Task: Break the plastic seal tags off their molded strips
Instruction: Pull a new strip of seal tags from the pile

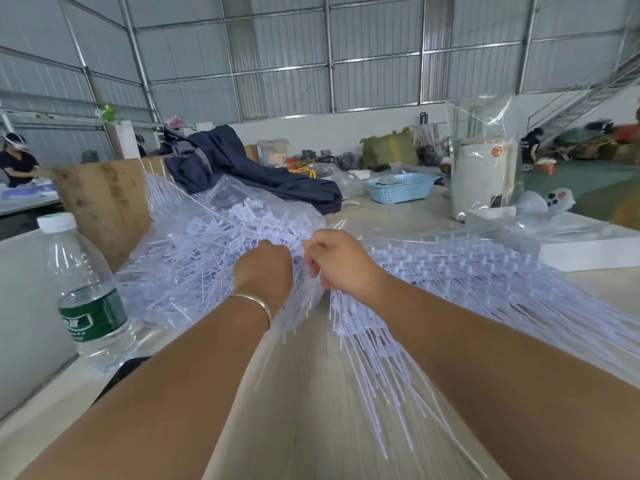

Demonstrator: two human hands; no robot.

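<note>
- Left hand (265, 268) and right hand (337, 261) both grasp one molded strip of seal tags (308, 289), right of the water bottle (86, 292).
- Keep grips close together; twist sharply so tags snap cleanly.

A pale wooden table (304, 393) is carrying a heap of loose tags (207, 258) at left, molded strips (467, 282) fanning right, a water bottle (86, 292) at its left edge, and a blue basket (401, 187) farther back

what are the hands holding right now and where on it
Both the left hand and the right hand grip a bunch of white seal tags near its top end; the thin tails hang toward the person.
</note>
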